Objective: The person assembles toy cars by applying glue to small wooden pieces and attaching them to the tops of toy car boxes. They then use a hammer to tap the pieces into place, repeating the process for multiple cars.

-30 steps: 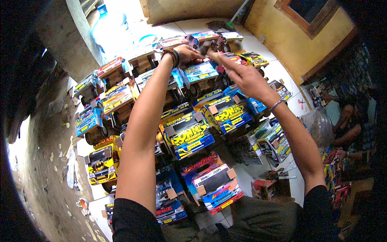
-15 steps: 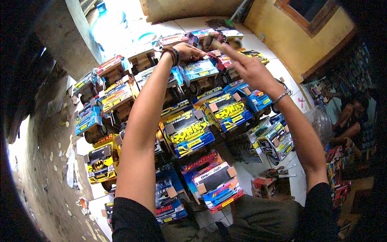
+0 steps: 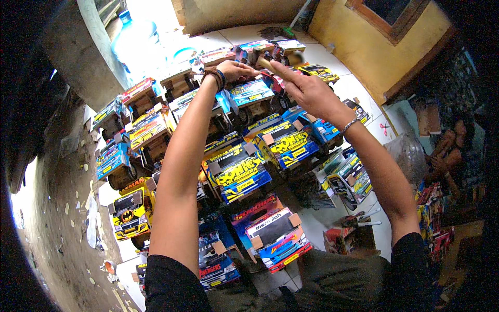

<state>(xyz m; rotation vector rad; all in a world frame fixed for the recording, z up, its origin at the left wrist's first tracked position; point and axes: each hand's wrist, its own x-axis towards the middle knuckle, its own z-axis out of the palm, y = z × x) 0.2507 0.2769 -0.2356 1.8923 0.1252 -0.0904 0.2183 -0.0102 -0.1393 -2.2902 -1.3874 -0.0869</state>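
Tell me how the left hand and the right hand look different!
The right hand grips a wooden handle; the left hand is by a blue truck, and I can't tell if it pinches anything. The left hand has dark wristbands; the right hand has a thin chain bracelet. Both arms come out of black sleeves.

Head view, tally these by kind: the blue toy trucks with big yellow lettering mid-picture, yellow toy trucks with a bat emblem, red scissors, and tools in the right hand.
Blue toy trucks with big yellow lettering: 2
Yellow toy truck with a bat emblem: 1
Red scissors: 1
Light-handled tool in the right hand: 1
Total: 5
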